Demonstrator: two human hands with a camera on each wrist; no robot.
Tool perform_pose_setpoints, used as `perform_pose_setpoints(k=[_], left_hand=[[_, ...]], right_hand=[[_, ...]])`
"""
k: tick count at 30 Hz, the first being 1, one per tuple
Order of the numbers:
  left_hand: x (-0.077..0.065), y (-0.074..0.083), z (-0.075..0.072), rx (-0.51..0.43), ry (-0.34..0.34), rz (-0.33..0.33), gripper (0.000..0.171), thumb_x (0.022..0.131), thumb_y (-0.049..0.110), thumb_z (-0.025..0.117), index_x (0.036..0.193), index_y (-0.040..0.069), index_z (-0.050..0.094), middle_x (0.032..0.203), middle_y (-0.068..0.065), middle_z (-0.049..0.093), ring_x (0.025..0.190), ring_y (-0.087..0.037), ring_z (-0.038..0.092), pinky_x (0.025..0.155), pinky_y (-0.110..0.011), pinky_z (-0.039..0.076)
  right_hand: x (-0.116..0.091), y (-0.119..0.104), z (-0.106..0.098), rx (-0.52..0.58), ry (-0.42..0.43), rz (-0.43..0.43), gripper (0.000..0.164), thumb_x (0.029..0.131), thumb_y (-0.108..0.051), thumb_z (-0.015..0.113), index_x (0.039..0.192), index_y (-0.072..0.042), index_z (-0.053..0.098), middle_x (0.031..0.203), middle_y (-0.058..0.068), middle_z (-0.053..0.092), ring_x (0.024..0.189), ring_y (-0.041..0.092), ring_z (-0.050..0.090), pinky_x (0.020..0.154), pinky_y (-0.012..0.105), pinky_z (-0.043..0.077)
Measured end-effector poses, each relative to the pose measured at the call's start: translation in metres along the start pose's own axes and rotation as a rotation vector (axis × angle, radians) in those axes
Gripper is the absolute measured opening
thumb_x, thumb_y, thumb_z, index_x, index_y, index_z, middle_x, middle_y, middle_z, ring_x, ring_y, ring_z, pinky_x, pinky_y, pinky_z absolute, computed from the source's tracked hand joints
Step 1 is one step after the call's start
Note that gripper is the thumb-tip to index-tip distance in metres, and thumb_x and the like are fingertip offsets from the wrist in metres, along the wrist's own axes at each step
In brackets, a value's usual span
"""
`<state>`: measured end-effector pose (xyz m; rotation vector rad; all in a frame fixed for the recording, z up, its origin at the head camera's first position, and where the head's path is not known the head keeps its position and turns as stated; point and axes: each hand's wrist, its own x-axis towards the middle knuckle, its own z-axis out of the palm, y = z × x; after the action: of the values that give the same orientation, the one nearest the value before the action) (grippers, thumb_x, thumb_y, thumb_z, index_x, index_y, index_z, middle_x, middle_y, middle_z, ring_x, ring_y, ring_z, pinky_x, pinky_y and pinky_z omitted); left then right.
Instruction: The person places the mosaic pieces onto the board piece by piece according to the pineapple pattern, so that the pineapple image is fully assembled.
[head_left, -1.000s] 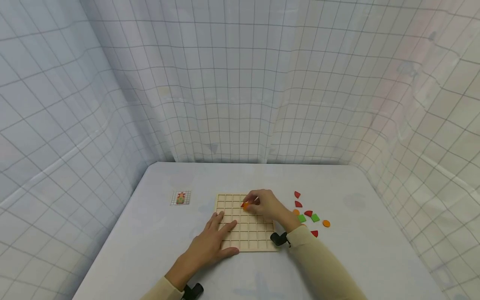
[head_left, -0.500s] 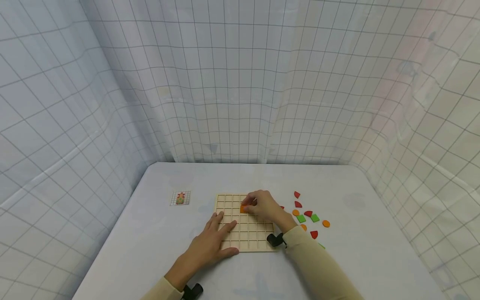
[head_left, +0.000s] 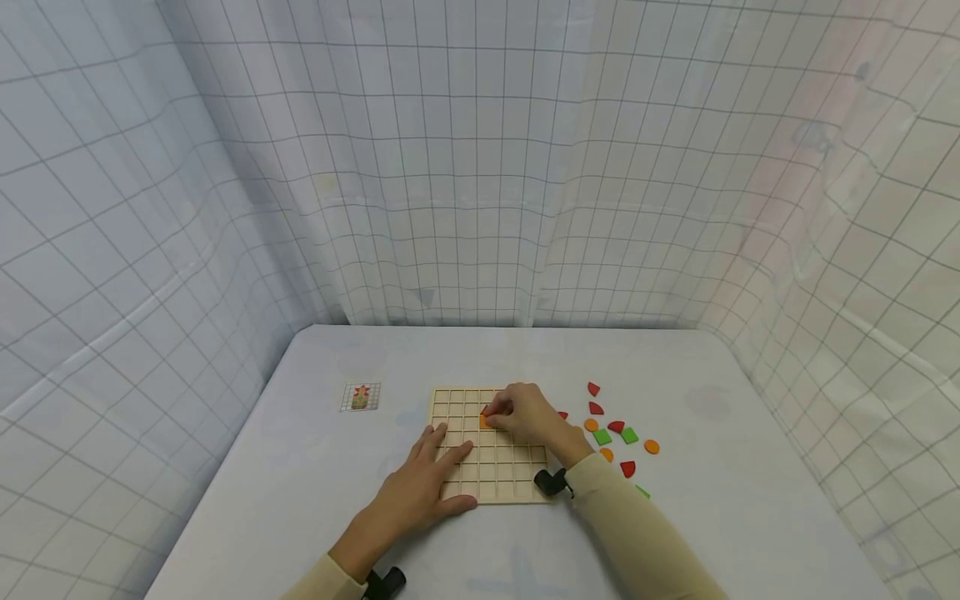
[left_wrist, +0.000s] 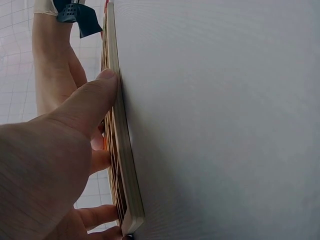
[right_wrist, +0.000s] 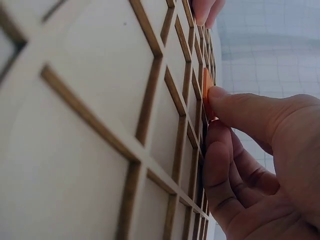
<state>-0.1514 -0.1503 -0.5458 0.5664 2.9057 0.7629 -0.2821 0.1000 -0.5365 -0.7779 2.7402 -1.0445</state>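
Observation:
A pale wooden grid board (head_left: 498, 475) lies flat on the table. My left hand (head_left: 412, 492) rests along its left side with the fingers spread over the cells; the thumb (left_wrist: 102, 82) bears on the front edge. Over the upper middle cells, my right hand (head_left: 525, 414) holds a small flat orange tile (right_wrist: 206, 92) between thumb and fingertips, down at the board's surface. Part of the tile is covered by the fingers, so its full shape is hidden. A sliver of a red piece (head_left: 484, 409) shows just behind it.
Right of the board lie several loose red pieces with a curved edge (head_left: 628, 469), orange discs (head_left: 652, 447) and green squares (head_left: 629, 436). A small card with a coloured pattern (head_left: 362, 397) lies at the left. White gridded curtains (head_left: 450, 208) surround the table.
The right hand has shifted slightly left, and the orange tile now sits lower, in a cell nearer me. The left hand has stayed in place.

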Motion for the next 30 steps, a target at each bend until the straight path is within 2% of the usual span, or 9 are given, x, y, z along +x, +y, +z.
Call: perform_pose_setpoints(k=[6, 11, 18, 30], left_hand=[[-0.001, -0.001, 0.001, 0.005, 0.000, 0.005, 0.088, 0.098, 0.065, 0.089, 0.171, 0.025, 0.060, 0.188, -0.029, 0.034, 0.176, -0.059, 0.030, 0.093, -0.081, 0.065], [-0.001, 0.000, 0.001, 0.003, -0.001, 0.002, 0.088, 0.098, 0.064, 0.089, 0.171, 0.023, 0.060, 0.187, -0.030, 0.035, 0.176, -0.060, 0.030, 0.094, -0.081, 0.064], [-0.001, 0.002, 0.000, 0.006, -0.002, -0.010, 0.089, 0.098, 0.065, 0.089, 0.171, 0.024, 0.061, 0.188, -0.029, 0.033, 0.177, -0.058, 0.030, 0.094, -0.082, 0.064], [-0.001, 0.002, 0.000, -0.002, -0.002, -0.015, 0.089, 0.098, 0.064, 0.090, 0.172, 0.024, 0.060, 0.188, -0.028, 0.034, 0.177, -0.057, 0.029, 0.096, -0.082, 0.063]], right_hand=[[0.000, 0.001, 0.001, -0.045, 0.005, -0.039, 0.008, 0.104, -0.020, 0.092, 0.096, -0.017, 0.092, 0.096, -0.003, 0.084, 0.084, 0.000, 0.065, 0.078, 0.023, 0.057], [-0.004, -0.001, -0.001, -0.052, 0.015, -0.042, 0.008, 0.104, -0.019, 0.092, 0.096, -0.017, 0.093, 0.097, -0.004, 0.085, 0.090, 0.002, 0.069, 0.082, 0.024, 0.060], [-0.011, 0.002, -0.013, -0.012, 0.025, 0.038, 0.005, 0.106, -0.021, 0.090, 0.103, -0.018, 0.094, 0.102, -0.006, 0.082, 0.093, 0.005, 0.071, 0.089, 0.033, 0.064], [-0.021, 0.026, -0.034, -0.033, 0.100, 0.099, 0.004, 0.104, -0.019, 0.090, 0.107, -0.016, 0.093, 0.103, -0.002, 0.083, 0.091, 0.010, 0.069, 0.087, 0.033, 0.062]])
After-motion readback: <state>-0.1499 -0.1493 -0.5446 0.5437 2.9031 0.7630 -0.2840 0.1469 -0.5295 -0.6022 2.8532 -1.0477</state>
